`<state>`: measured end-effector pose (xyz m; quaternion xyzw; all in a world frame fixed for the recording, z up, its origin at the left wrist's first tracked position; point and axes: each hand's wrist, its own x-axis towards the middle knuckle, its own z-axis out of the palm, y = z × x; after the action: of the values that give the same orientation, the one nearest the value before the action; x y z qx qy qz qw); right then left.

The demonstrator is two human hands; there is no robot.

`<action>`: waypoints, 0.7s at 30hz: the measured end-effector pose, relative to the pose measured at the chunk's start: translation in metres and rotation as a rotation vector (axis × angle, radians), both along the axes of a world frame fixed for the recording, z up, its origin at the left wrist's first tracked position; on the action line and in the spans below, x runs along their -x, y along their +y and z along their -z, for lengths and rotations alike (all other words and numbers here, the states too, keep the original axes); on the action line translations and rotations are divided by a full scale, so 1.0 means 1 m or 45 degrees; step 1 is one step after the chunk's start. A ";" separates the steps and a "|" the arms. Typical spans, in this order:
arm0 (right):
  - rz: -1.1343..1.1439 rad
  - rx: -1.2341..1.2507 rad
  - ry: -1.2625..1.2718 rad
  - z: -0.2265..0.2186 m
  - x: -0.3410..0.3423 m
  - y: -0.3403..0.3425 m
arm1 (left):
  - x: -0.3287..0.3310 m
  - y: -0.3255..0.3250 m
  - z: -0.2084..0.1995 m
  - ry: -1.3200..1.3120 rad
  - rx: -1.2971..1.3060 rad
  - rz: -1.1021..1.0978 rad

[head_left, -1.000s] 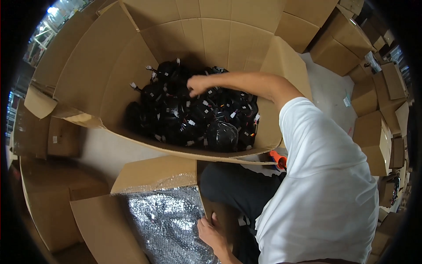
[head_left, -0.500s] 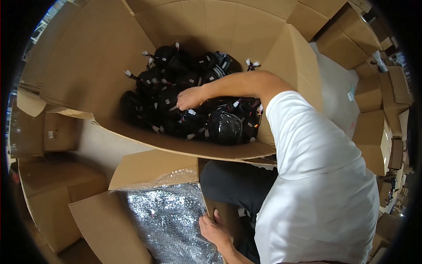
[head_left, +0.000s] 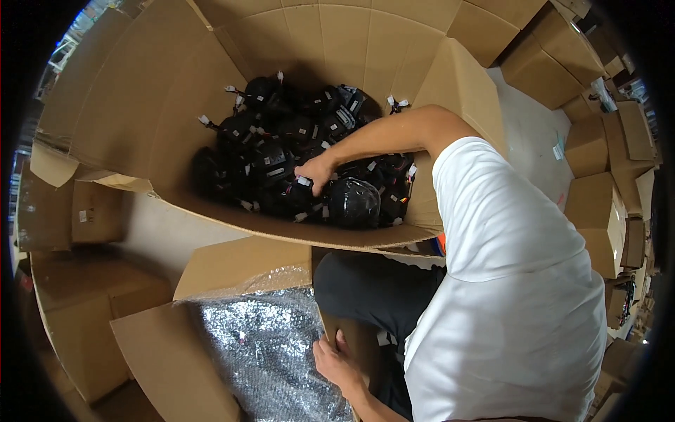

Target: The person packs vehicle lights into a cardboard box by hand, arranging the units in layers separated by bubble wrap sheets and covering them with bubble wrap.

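Observation:
My right hand (head_left: 316,172) reaches down into a large cardboard box, its fingers curled at a white plug (head_left: 303,181) among the black parts. Its fingertips are partly hidden, so what they grip cannot be made out. Around it lies a heap of black rounded parts (head_left: 271,153) with short wires and white plugs. Next to that hand sits a shiny black round part (head_left: 354,203) that looks wrapped in clear film. Lower down, my left hand (head_left: 336,363) is closed over the edge of a smaller open cardboard box (head_left: 242,264), thumb on one side. Silvery bubble wrap (head_left: 260,344) covers its inside.
The big box's front wall (head_left: 281,238) curves between the heap and the smaller box. My bent knee (head_left: 358,281) in black trousers is beside the smaller box. More cardboard boxes stand at left (head_left: 91,302) and right (head_left: 598,218). Grey floor (head_left: 534,141) shows between boxes.
My right hand has shifted slightly right and down within the heap, onto the white plug. My left hand stays on the smaller box's edge.

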<state>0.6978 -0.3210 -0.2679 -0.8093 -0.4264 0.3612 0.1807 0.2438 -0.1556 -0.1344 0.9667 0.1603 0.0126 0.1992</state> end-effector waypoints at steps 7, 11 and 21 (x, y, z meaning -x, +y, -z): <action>0.110 0.021 -0.315 -0.025 0.052 0.006 | 0.006 0.001 -0.003 0.054 -0.012 -0.070; 0.102 -0.231 -0.377 -0.025 0.074 -0.010 | 0.008 0.000 0.005 -0.015 -0.092 -0.035; 0.103 -0.068 -0.379 0.008 0.097 0.002 | 0.004 0.006 -0.001 -0.076 -0.048 0.031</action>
<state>0.6010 -0.3192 -0.2755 -0.8652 -0.4252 0.2183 0.1515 0.2393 -0.1496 -0.1335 0.9713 0.1422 0.0420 0.1859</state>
